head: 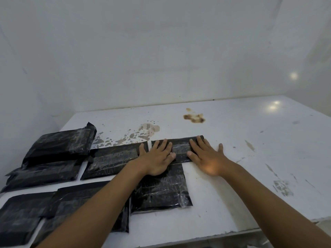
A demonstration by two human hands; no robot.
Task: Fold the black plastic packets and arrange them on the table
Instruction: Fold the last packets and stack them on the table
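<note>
A folded black plastic packet lies on the white table at the centre. My left hand presses flat on its left part, fingers spread and straight. On its right part rests my right hand, also flat with fingers spread. Several other black packets lie to the left and in front: one beside it, one just below it, a stack at the far left, and more near the front edge.
Brown stains and grey smears mark the table behind the packets. A white wall rises behind the table. Scuffed bare table surface stretches to the right. The table's front edge runs below my right arm.
</note>
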